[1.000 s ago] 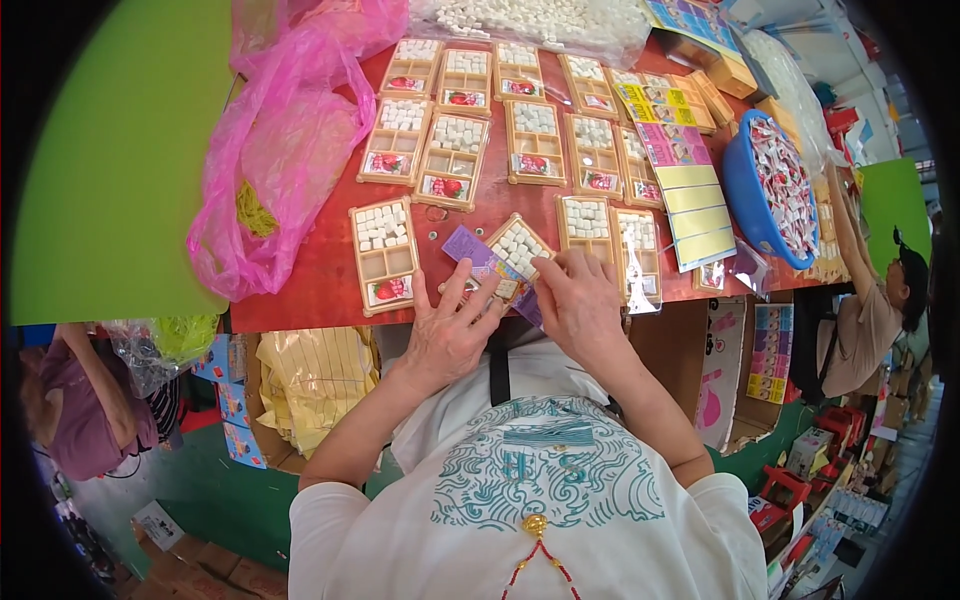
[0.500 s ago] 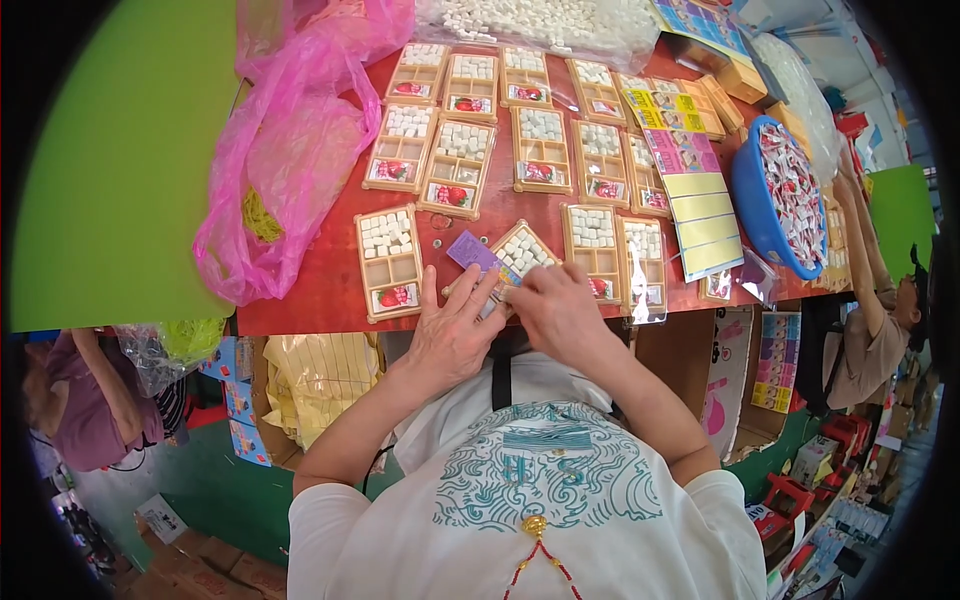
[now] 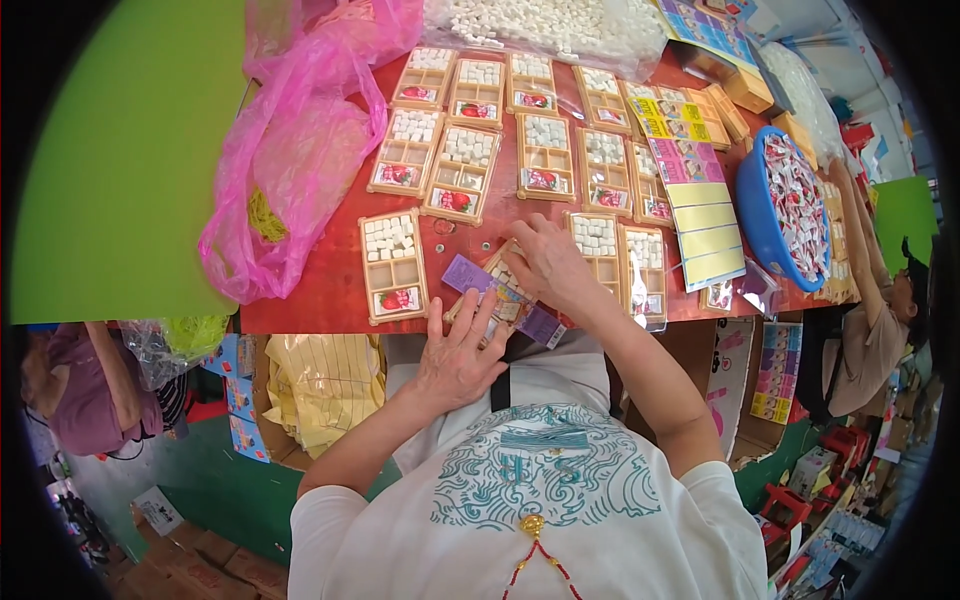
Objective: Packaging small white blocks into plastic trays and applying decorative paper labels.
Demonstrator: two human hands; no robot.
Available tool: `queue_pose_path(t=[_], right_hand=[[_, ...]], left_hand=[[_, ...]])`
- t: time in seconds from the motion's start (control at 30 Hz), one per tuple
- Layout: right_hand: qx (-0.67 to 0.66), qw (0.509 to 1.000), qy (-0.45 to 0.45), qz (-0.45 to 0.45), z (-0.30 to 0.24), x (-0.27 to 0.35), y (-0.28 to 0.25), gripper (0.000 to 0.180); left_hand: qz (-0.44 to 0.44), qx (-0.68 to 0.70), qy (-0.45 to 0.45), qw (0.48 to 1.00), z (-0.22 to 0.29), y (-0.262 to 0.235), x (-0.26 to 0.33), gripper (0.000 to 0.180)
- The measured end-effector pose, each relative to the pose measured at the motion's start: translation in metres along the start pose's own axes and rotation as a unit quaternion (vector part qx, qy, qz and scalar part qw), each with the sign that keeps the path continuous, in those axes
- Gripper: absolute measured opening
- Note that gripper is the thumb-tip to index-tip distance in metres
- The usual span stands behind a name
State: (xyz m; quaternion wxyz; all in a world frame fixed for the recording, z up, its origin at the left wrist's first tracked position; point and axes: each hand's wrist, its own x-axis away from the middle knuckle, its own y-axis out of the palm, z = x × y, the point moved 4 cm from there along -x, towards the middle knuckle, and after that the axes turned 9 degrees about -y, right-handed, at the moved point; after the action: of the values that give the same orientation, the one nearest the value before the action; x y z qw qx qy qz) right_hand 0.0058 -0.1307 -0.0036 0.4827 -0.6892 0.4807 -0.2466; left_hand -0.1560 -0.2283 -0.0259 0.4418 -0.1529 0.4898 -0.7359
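Near the table's front edge lies a small wooden compartment tray (image 3: 498,268) with white cubes, tilted and partly hidden by my hands. Across it runs a printed card strip (image 3: 468,274), mostly purple, whose other end sticks out past the tray at the table edge. My left hand (image 3: 460,350) lies with its fingers stretched out over the strip and the tray's near part. Curled round the tray's far end are the fingers of my right hand (image 3: 555,262); its fingertips are partly hidden. Just left stands another tray (image 3: 393,265) holding white cubes and a strawberry-printed packet.
Several similar filled trays (image 3: 545,155) stand in rows farther back. A pink plastic bag (image 3: 300,170) is at the left, loose white cubes (image 3: 540,25) at the back. Yellow-and-pink card sheets (image 3: 700,200) and a blue basin (image 3: 752,200) of packets lie right. A co-worker's arm (image 3: 865,220) reaches in there.
My right hand has moved from the tray's near side up to its far end. More of the purple strip shows at both sides. My left hand stays close to the same place.
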Motion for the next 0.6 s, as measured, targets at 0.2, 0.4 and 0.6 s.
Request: queue_pose_path(t=[0.2, 0.4, 0.6], right_hand=[[-0.160, 0.985, 0.050, 0.028, 0.010, 0.001, 0.006, 0.026], [-0.144, 0.986, 0.074, -0.038, 0.010, -0.002, 0.012, 0.029], [-0.153, 0.988, 0.030, -0.012, 0.008, 0.004, 0.006, 0.026]], left_hand=[[0.096, -0.127, 0.062, 0.985, -0.004, 0.018, 0.013, 0.037], [0.184, -0.106, 0.090, 0.973, -0.012, 0.026, 0.016, 0.027], [0.215, -0.066, 0.096, 0.970, -0.018, 0.011, 0.010, 0.026]])
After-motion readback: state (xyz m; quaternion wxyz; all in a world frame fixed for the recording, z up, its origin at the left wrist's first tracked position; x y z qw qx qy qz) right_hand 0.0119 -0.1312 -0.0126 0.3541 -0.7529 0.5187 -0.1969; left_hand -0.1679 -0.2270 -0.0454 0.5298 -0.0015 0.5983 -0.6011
